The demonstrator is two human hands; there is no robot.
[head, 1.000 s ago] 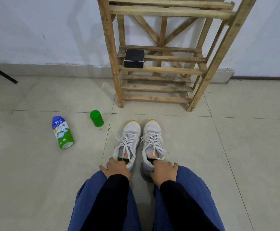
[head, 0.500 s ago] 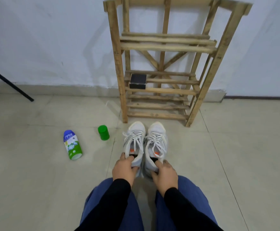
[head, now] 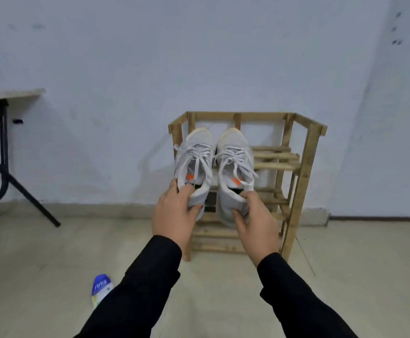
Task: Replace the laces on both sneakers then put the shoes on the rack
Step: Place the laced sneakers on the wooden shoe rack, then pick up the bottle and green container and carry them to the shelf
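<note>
Two pale grey sneakers with white laces and orange tongue tabs are raised off the floor in front of the wooden rack [head: 305,172]. My left hand [head: 174,211] grips the heel of the left sneaker [head: 195,157]. My right hand [head: 254,218] grips the heel of the right sneaker [head: 234,162]. Both toes point toward the wall, level with the rack's upper slats. The shoes hide much of the rack's left half. Whether the soles touch a shelf cannot be told.
A white and green bottle with a blue top [head: 100,290] lies on the tiled floor at lower left, partly behind my left sleeve. A table with dark metal legs [head: 4,142] stands at the far left against the white wall.
Both hands have lifted the sneakers from the floor up to the rack's upper level. The view has risen, and the green cap has left the frame.
</note>
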